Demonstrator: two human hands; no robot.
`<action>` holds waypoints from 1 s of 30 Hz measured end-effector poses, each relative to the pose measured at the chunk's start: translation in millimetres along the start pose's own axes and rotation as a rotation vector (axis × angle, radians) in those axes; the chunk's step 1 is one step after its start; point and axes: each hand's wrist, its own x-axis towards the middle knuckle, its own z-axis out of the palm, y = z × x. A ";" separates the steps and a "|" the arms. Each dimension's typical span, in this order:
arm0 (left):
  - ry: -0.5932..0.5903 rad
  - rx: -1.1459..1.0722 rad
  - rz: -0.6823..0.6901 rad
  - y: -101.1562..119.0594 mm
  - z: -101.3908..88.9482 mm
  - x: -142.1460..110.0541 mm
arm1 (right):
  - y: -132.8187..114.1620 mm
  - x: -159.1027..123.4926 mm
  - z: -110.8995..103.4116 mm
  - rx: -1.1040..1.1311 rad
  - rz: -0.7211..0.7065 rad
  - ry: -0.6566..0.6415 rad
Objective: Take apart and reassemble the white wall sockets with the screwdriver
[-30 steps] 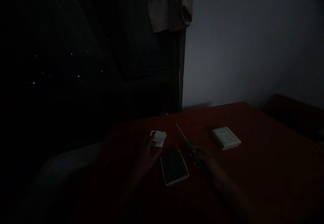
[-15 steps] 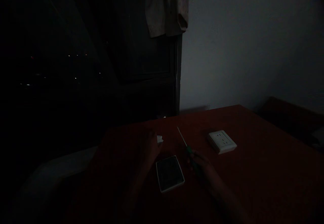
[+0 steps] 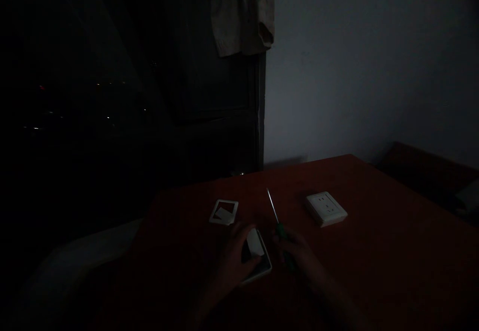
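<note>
The room is very dim. Between the thumb and fingers of my left hand (image 3: 237, 253) is a white rectangular plate (image 3: 255, 243), held over a square dark-centred panel with a white rim (image 3: 270, 263). My hand covers the panel's left part. My right hand (image 3: 295, 251) is closed around the green handle of a screwdriver (image 3: 273, 205), its shaft pointing up and away. Beyond my left hand lies a white square frame (image 3: 211, 216) with another white piece (image 3: 224, 215) lying in its opening.
A white wall socket (image 3: 327, 208) with its box sits on the reddish table (image 3: 377, 231), right of the screwdriver. A dark window (image 3: 112, 101) is at the left. Cloth (image 3: 243, 17) hangs by the pale wall (image 3: 355, 72).
My left hand has come back toward me from the white frame, bringing a white plate over the dark-centred panel. The frame is now uncovered. My right hand keeps the screwdriver in nearly the same place.
</note>
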 end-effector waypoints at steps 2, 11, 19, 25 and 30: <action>-0.014 -0.020 -0.025 0.6 3.1 -3.8 | 1.0 1.3 -0.5 -0.069 -0.014 -0.003; -0.017 -0.084 -0.068 4.1 6.5 -7.3 | 0.4 1.2 2.7 -0.180 -0.055 0.003; 0.010 -0.110 -0.032 1.0 0.8 -13.9 | -3.7 -2.3 6.4 -0.234 -0.069 -0.004; 0.103 -0.063 -0.109 -13.4 5.9 -17.5 | 7.5 3.0 8.1 -0.393 -0.228 0.004; 0.140 -0.076 -0.126 -17.8 17.7 -19.6 | 15.3 6.6 14.8 -0.625 -0.376 0.007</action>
